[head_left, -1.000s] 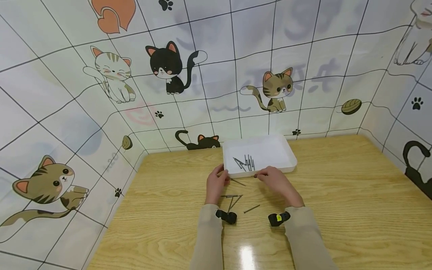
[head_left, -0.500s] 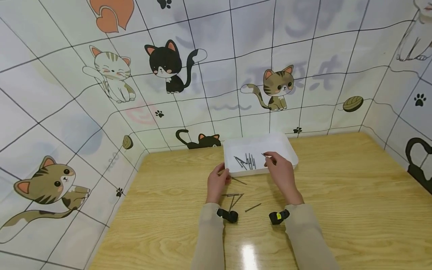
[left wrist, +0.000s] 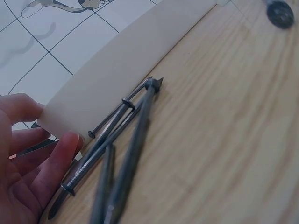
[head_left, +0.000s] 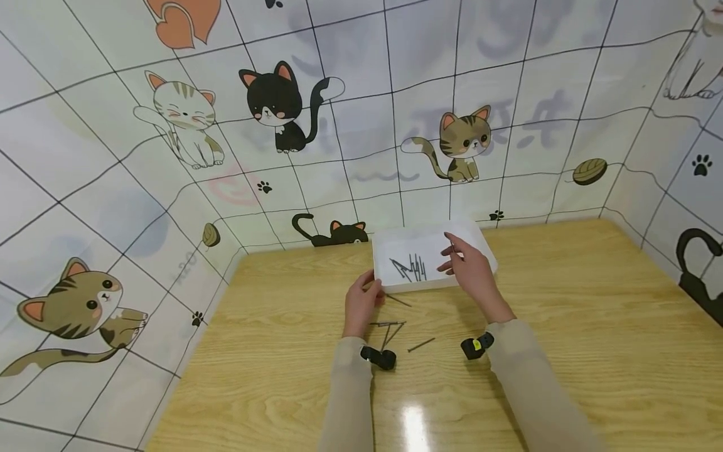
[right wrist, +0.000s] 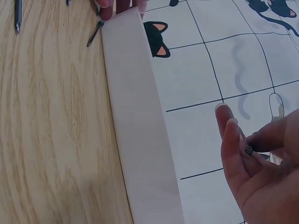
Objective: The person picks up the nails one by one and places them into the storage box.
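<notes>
A shallow white tray (head_left: 418, 287) stands at the back of the table, with several grey nails (head_left: 418, 267) lying in its left part. My left hand (head_left: 361, 307) holds the tray's near left corner, thumb on the front wall in the left wrist view and fingers round the side. My right hand (head_left: 476, 271) is over the tray's right part. Between its thumb and fingers it pinches a nail, whose head (right wrist: 249, 150) shows in the right wrist view. More loose nails (left wrist: 135, 144) lie on the wood in front of the tray, beside my left hand.
A single nail (head_left: 422, 344) lies apart on the table (head_left: 271, 376), between my forearms. Behind the tray rises a wall covering (head_left: 367, 138) printed with cats and grid lines. A black camera is strapped to each wrist.
My right hand has lifted from the tray's front edge, carrying the nail over the tray and then farther back, with its fingers spreading. The left hand stays at the corner.
</notes>
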{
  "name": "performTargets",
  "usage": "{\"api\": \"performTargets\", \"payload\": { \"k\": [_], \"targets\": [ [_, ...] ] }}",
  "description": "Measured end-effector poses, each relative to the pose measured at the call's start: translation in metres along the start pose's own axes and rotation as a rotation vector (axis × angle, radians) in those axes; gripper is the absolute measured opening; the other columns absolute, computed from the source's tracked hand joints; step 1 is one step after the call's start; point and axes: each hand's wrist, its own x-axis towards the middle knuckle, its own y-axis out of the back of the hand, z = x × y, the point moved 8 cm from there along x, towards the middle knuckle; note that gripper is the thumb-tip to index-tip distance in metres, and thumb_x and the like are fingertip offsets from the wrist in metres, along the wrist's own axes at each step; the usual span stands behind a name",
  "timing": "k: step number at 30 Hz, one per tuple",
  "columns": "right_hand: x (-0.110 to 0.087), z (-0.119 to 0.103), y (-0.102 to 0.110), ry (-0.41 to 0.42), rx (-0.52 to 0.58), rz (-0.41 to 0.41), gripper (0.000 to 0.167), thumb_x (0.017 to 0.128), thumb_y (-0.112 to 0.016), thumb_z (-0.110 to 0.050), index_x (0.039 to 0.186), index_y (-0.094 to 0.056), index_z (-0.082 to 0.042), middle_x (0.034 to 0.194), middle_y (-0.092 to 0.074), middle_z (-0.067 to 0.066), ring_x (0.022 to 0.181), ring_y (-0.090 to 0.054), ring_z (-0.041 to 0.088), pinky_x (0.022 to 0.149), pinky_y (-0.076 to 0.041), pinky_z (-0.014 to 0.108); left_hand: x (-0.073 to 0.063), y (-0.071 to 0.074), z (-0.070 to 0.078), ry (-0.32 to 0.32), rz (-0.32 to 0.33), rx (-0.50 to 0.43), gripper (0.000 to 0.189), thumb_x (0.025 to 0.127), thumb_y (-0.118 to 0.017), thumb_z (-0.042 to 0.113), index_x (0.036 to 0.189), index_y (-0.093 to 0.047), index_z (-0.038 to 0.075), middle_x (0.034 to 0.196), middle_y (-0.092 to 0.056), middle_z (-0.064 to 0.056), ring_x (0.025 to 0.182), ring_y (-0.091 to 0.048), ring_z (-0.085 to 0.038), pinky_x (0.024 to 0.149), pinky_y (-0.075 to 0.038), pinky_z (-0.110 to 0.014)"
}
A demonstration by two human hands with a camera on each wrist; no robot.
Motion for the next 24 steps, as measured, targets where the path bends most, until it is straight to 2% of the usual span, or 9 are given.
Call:
{"api": "performTargets", "payload": {
  "k": [5,13,16,20,24],
  "targets": [
    [0.017,-0.005,-0.002,-0.016,-0.003,-0.026,0.047,0.095,-0.033,-0.007,0.141,-0.027,-0.014,0.103,-0.053,0.013,0.078,-0.063,0.027,0.06,-0.052,0.028,0.004,0.004,0.004,-0.015,0.014,-0.007,0.041,0.088,-0.056,0.026,0.126,-0.052,0.013,0.103,-0.06,-0.003,0.073,-0.062,-0.018,0.062,-0.053,-0.029],
    [0.043,-0.009,-0.005,-0.003,-0.042,-0.037,0.039,0.093,-0.042,-0.01,0.132,-0.04,-0.009,0.103,-0.057,0.016,0.084,-0.062,0.029,0.068,-0.052,0.036,0.009,0.006,0.008,0.0,0.015,-0.02,0.041,0.088,-0.056,0.026,0.127,-0.051,0.015,0.111,-0.058,-0.003,0.075,-0.062,-0.019,0.063,-0.053,-0.03],
    [0.05,-0.003,-0.011,-0.027,0.012,-0.046,0.037,0.093,-0.042,-0.01,0.13,-0.043,-0.007,0.104,-0.058,0.016,0.085,-0.061,0.03,0.069,-0.052,0.036,0.009,0.005,0.009,0.0,0.014,-0.02,0.04,0.088,-0.056,0.026,0.127,-0.051,0.016,0.109,-0.059,-0.003,0.076,-0.062,-0.02,0.063,-0.053,-0.03],
    [0.056,0.013,-0.022,-0.106,0.136,-0.068,0.035,0.094,-0.041,-0.011,0.129,-0.044,-0.005,0.106,-0.056,0.02,0.087,-0.06,0.031,0.074,-0.05,0.041,0.004,0.001,0.006,0.019,0.008,-0.017,0.041,0.088,-0.056,0.026,0.127,-0.051,0.014,0.107,-0.059,-0.003,0.077,-0.062,-0.02,0.063,-0.053,-0.029],
    [0.061,0.027,-0.034,-0.165,0.164,-0.109,0.034,0.095,-0.04,-0.012,0.126,-0.048,-0.002,0.108,-0.055,0.023,0.089,-0.059,0.032,0.079,-0.047,0.048,0.0,0.0,0.001,0.026,0.012,-0.012,0.041,0.088,-0.056,0.026,0.127,-0.051,0.014,0.108,-0.059,-0.002,0.077,-0.061,-0.02,0.063,-0.053,-0.029]
  ]
}}
